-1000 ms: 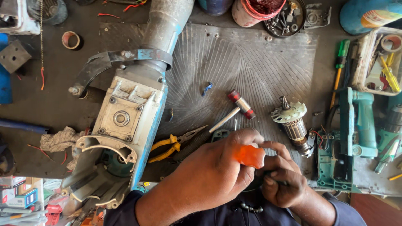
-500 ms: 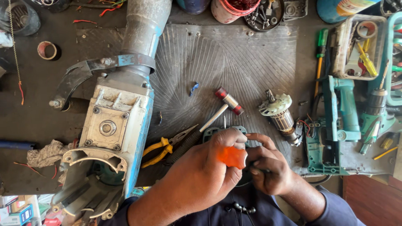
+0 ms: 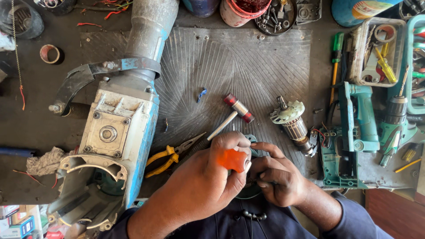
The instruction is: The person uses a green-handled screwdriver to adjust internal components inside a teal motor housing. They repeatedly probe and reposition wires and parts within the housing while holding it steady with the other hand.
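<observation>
Workbench from above, read left to right. Large grey-and-blue demolition hammer body (image 3: pixel 117 132) at nine o'clock, housing open at its lower end; yellow-handled pliers (image 3: pixel 170 156) just beside it; left hand (image 3: pixel 203 190) at six o'clock, fingers curled tight around an orange-handled screwdriver (image 3: pixel 233 160); right hand (image 3: pixel 276 179) touching it, pinching a small teal part (image 3: pixel 252 140), largely hidden; small hammer (image 3: pixel 230 117) near centre; motor armature (image 3: pixel 293 124) at three o'clock; teal drill housing (image 3: pixel 354 141) beyond. Risk, as judged: the driver tip may slip off the hidden part and jab the right fingers, since both hands crowd closely together.
</observation>
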{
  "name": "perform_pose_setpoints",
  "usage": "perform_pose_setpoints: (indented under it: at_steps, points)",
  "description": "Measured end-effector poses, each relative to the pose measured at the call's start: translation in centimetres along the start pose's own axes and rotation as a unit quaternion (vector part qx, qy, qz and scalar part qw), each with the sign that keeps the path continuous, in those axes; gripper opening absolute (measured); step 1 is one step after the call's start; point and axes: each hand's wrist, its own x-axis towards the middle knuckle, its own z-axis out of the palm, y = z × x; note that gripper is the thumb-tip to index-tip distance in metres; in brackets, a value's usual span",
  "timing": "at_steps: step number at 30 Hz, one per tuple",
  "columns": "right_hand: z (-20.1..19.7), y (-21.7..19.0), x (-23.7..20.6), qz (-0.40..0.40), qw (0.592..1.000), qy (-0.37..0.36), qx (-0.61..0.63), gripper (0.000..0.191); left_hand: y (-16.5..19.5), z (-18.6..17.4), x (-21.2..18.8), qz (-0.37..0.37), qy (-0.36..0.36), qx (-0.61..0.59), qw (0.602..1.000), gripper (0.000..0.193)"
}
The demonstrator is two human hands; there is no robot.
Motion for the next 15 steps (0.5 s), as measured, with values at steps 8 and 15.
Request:
perform_pose_setpoints:
  at_steps: [8,15]
  points:
    - [-0.7,-0.6,1.6,0.020,0.997,-0.066,-0.019,0.028,-0.2,-0.3,-0.1,0.001,-0.007,0.009,1.000,0.038]
    - [0.5,-0.9,1.7,0.004,1.000,-0.007,-0.025,0.042,0.0,0.0,0.2,-0.006,0.006,0.016,1.000,0.041]
